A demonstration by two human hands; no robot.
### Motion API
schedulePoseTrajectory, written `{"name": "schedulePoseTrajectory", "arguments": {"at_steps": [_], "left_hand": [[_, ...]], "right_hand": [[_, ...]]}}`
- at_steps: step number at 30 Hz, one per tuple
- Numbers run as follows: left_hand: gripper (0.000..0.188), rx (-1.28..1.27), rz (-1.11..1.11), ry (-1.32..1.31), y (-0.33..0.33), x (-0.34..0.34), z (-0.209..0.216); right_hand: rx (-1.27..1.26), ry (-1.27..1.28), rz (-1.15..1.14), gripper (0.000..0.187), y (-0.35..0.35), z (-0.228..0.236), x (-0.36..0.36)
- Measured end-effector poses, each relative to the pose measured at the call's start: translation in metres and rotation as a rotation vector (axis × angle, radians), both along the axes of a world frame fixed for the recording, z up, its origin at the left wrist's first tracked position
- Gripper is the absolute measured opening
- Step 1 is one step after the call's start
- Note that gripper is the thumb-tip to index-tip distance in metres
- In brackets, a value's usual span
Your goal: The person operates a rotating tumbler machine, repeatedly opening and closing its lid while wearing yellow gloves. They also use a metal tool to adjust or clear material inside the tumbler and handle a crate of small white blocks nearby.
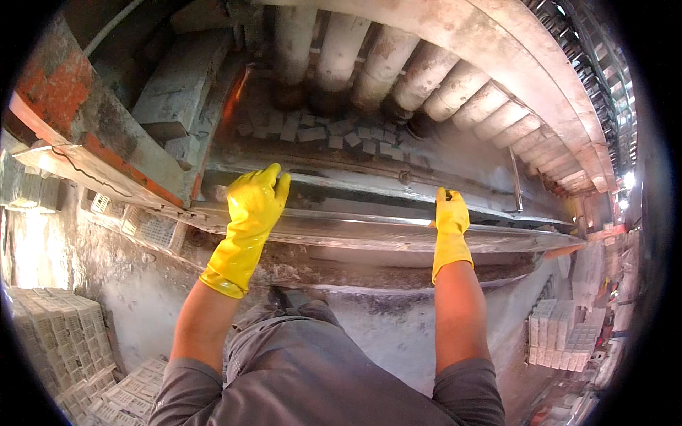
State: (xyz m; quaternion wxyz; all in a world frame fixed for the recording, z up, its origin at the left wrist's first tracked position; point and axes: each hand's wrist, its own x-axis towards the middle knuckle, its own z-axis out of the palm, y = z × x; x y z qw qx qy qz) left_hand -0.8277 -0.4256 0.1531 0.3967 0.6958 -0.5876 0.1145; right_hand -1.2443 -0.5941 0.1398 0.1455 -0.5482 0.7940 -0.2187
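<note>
Both my hands wear yellow rubber gloves. My left hand [256, 202] lies flat, fingers together, on the long shiny metal edge [355, 228] of a big dusty machine. My right hand [450, 213] rests on the same metal edge further right, its fingers curled over the rim. Neither hand carries a loose object. Beyond the edge, several small pale blocks [334, 133] lie in the machine's trough, under a row of thick pale rollers [398, 60].
A rusty orange and grey housing [78, 121] rises at the left. Stacks of white perforated crates [64, 334] stand at the lower left, more white stacked trays [565, 334] at the right. The floor below is dusty grey. My grey trousers fill the bottom centre.
</note>
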Motion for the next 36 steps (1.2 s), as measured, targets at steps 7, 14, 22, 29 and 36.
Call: {"name": "schedulePoseTrajectory", "arguments": {"at_steps": [7, 14, 22, 29, 36], "left_hand": [[0.02, -0.042, -0.001, -0.008, -0.014, 0.001, 0.0], [0.02, -0.009, 0.006, 0.003, -0.018, 0.008, 0.004], [0.019, 0.047, 0.013, 0.01, -0.024, 0.012, 0.008], [0.017, -0.045, 0.048, 0.007, -0.043, 0.018, 0.018], [0.022, 0.059, 0.054, 0.025, -0.066, 0.022, 0.022]], "right_hand": [[-0.019, 0.021, -0.012, 0.053, -0.012, -0.005, -0.007], [0.057, -0.099, -0.016, 0.053, -0.005, 0.035, 0.027], [0.06, -0.146, -0.008, 0.054, -0.017, 0.033, 0.024], [0.044, -0.252, 0.009, 0.052, -0.034, 0.035, 0.033], [0.058, -0.089, 0.002, 0.052, -0.063, 0.03, 0.029]]}}
